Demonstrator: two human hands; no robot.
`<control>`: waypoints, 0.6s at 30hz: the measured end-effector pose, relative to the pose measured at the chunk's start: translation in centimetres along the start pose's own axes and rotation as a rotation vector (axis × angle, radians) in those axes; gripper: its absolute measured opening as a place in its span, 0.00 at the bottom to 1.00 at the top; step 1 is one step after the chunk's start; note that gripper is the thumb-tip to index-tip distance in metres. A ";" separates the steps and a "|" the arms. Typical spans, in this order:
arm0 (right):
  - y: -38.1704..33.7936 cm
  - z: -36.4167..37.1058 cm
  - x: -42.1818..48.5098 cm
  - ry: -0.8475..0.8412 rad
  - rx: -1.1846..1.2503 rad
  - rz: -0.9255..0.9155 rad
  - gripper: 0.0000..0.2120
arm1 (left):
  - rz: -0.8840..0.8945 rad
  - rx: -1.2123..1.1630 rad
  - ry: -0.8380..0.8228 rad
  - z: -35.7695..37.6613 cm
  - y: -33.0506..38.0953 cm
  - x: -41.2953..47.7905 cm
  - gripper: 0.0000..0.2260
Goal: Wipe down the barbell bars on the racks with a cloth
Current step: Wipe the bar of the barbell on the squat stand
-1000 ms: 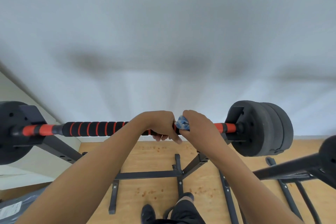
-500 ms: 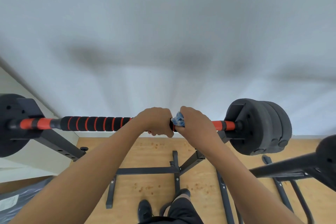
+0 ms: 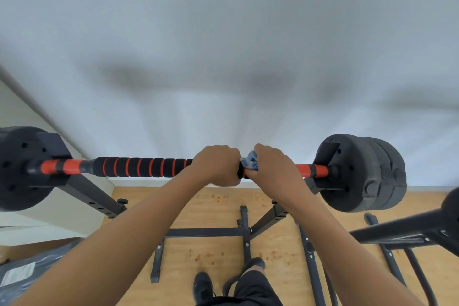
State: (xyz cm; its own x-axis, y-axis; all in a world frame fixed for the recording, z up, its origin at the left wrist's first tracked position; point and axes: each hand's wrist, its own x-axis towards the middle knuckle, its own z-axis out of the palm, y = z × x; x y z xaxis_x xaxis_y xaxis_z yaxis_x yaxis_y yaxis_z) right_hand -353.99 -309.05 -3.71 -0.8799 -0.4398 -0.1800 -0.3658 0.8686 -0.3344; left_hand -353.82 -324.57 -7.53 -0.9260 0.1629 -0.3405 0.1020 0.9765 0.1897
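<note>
A barbell bar (image 3: pixel 139 167) with black foam grip and orange rings lies across a black rack (image 3: pixel 94 196), with black weight plates (image 3: pixel 365 171) at its right end and more at its left end (image 3: pixel 17 169). My left hand (image 3: pixel 216 165) grips the bar near its middle. Right beside it, my right hand (image 3: pixel 269 165) holds a blue and white cloth (image 3: pixel 249 163) wrapped against the bar. Only a bunched corner of the cloth shows between the two hands.
A white wall rises close behind the bar. The rack's black base bars (image 3: pixel 208 232) and feet spread over the wooden floor below. A second black rack frame (image 3: pixel 397 231) stands at the right. A grey plastic bag (image 3: pixel 27 271) lies at the lower left.
Both hands stay together on the bar. The left hand's fingers have closed fully round the bar. The view has shifted slightly, so the bar sits a little higher in frame.
</note>
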 end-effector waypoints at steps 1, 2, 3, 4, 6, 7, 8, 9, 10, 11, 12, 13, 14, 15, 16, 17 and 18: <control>-0.1 0.0 -0.1 -0.007 -0.014 -0.001 0.13 | 0.001 -0.118 -0.127 -0.5 -0.3 0.4 0.09; -0.3 0.0 -0.1 -0.013 -0.028 0.000 0.12 | 0.006 -0.253 -0.255 -1.0 -0.7 0.7 0.09; -0.3 -0.1 -0.1 -0.016 -0.033 0.004 0.12 | 0.018 -0.369 -0.357 -1.6 -1.0 0.9 0.10; -0.3 -0.2 -0.1 -0.018 -0.027 0.011 0.12 | 0.038 -0.433 -0.408 -2.0 -1.3 1.0 0.11; -0.2 -0.3 0.3 -0.015 -0.002 0.018 0.12 | 0.075 -0.368 -0.297 -2.1 -1.2 0.6 0.11; -0.2 -0.3 0.5 -0.012 0.011 0.023 0.12 | 0.079 -0.228 -0.142 -1.7 -0.9 0.1 0.11; -0.1 -0.3 0.8 -0.010 0.021 0.029 0.12 | 0.065 -0.052 0.043 -0.9 -0.4 -0.6 0.11; -0.1 -0.3 1.0 -0.011 0.026 0.037 0.13 | 0.041 0.095 0.190 0.0 0.1 -1.3 0.12; -0.2 -0.3 1.1 -0.014 0.027 0.042 0.13 | 0.019 0.173 0.284 0.8 0.6 -2.0 0.12; -0.2 -0.3 1.2 -0.015 0.029 0.043 0.13 | 0.000 0.205 0.336 1.5 0.9 -2.4 0.12; -0.2 -0.3 1.1 -0.011 0.033 0.041 0.13 | -0.004 0.217 0.362 2.0 1.0 -2.4 0.13; -0.2 -0.3 0.9 -0.004 0.036 0.039 0.13 | -0.004 0.222 0.366 2.1 0.9 -2.1 0.15; -0.3 -0.3 0.6 0.005 0.037 0.036 0.13 | 0.000 0.215 0.351 1.9 0.8 -1.7 0.16; -0.3 -0.3 0.4 0.006 0.037 0.035 0.13 | 0.006 0.184 0.313 1.6 0.6 -1.2 0.17; -0.4 -0.2 0.1 0.004 0.033 0.034 0.13 | 0.009 0.135 0.259 1.2 0.6 -0.7 0.16; -0.5 -0.2 -0.1 0.005 0.025 0.034 0.13 | 0.011 0.072 0.177 0.8 0.6 -0.2 0.15; -0.5 -0.1 -0.3 0.004 0.013 0.032 0.13 | 0.005 -0.007 0.059 0.3 0.4 0.2 0.13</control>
State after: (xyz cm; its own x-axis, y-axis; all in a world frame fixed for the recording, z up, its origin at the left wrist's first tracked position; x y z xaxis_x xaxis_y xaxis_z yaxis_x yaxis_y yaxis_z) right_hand -353.54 -309.35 -3.43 -0.8924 -0.4107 -0.1869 -0.3333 0.8792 -0.3404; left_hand -353.84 -324.08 -7.77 -0.9454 0.1586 -0.2848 0.1040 0.9747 0.1977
